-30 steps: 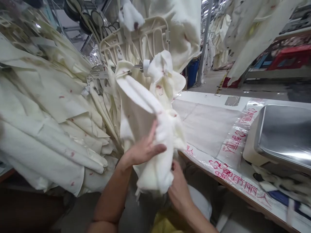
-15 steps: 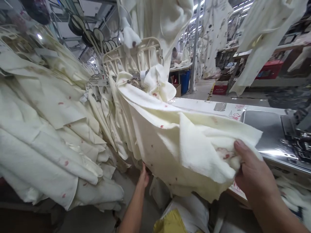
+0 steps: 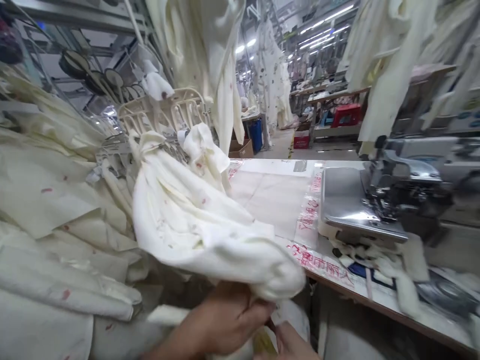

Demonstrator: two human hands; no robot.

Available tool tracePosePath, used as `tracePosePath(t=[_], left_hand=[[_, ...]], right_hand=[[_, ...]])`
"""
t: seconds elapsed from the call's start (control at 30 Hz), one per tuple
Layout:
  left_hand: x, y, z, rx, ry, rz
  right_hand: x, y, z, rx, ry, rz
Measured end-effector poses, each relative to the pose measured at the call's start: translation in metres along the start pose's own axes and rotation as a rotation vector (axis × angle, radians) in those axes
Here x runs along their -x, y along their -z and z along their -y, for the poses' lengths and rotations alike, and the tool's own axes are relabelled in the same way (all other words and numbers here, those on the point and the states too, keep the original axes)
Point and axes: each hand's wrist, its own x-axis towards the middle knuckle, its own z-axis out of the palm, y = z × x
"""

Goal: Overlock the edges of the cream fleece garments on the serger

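A cream fleece fabric piece (image 3: 210,240) with small red spots hangs from a plastic clip hanger (image 3: 165,107) and is pulled toward me in bunched folds. Beneath its near end is my left hand (image 3: 225,320), fingers closed on the fabric's edge. My right hand (image 3: 290,345) is close against the left one at the bottom of the picture and partly cut off. Its fingers look pinched together, but what lies between them is hidden. Motion smears both hands slightly.
More cream fabric pieces (image 3: 48,190) hang in layers on the left. On the right, a sewing machine (image 3: 405,185) with a shiny metal plate stands on a white table (image 3: 262,195) with red-printed tape. Fabric scraps (image 3: 408,280) lie by its front edge. Garments hang overhead.
My right hand has come from the fabric's far right end down and left to beside my left hand. The spread fabric has bunched up. The view has turned right, showing more of the machine.
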Motion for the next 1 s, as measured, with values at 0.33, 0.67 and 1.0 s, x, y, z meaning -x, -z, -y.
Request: tracePosePath(t=[0.33, 0.67, 1.0], left_hand=[[-0.146, 0.017, -0.071, -0.666, -0.607, -0.098], [-0.147, 0.066, -0.062, -0.749, -0.772, -0.319], [-0.229, -0.013, -0.079, -0.582, -0.686, -0.392]], right_hand=[[-0.029, 0.056, -0.016, 0.134, 0.107, -0.534], [0.075, 0.156, 0.031, 0.520, -0.040, -0.546], [0.030, 0.208, 0.120, 1.275, 0.109, -0.842]])
